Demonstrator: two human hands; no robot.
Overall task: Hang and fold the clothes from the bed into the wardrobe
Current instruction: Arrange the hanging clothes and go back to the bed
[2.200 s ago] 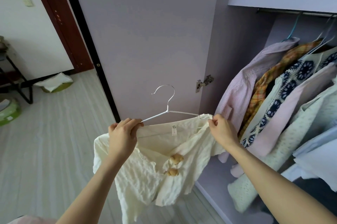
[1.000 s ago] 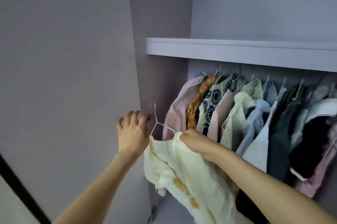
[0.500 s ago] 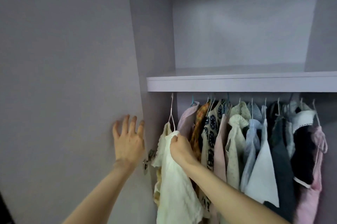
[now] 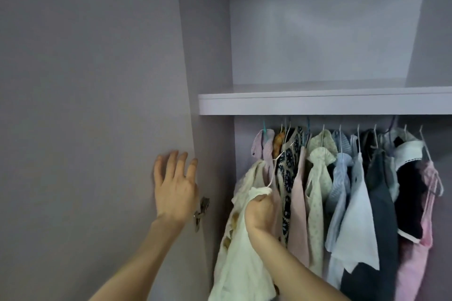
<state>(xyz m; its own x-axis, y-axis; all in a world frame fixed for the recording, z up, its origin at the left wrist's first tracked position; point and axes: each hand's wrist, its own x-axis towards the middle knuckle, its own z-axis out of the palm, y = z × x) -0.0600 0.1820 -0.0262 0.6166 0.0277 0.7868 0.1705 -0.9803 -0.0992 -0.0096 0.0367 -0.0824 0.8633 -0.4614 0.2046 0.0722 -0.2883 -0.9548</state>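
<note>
A cream buttoned top (image 4: 241, 247) on a white wire hanger (image 4: 278, 161) hangs at the left end of the clothes row inside the lilac wardrobe. My right hand (image 4: 259, 212) grips the top's shoulder and the hanger arm. The hanger's hook rises slanted among the other hangers; the rail is hidden behind the shelf (image 4: 318, 103). My left hand (image 4: 175, 185) lies flat, fingers spread, on the open wardrobe door (image 4: 97, 129) near its hinge (image 4: 201, 210).
Several hung garments (image 4: 354, 190) fill the rail to the right: striped, patterned, pale pink, light blue, dark and pink ones, packed closely. The compartment above the shelf holds nothing visible. The wardrobe's left side wall (image 4: 215, 154) stands right beside the cream top.
The hanger with the cream top has shifted right into the row, its hook now tilted among the other hangers. My left hand stays flat on the door. The camera moved slightly closer.
</note>
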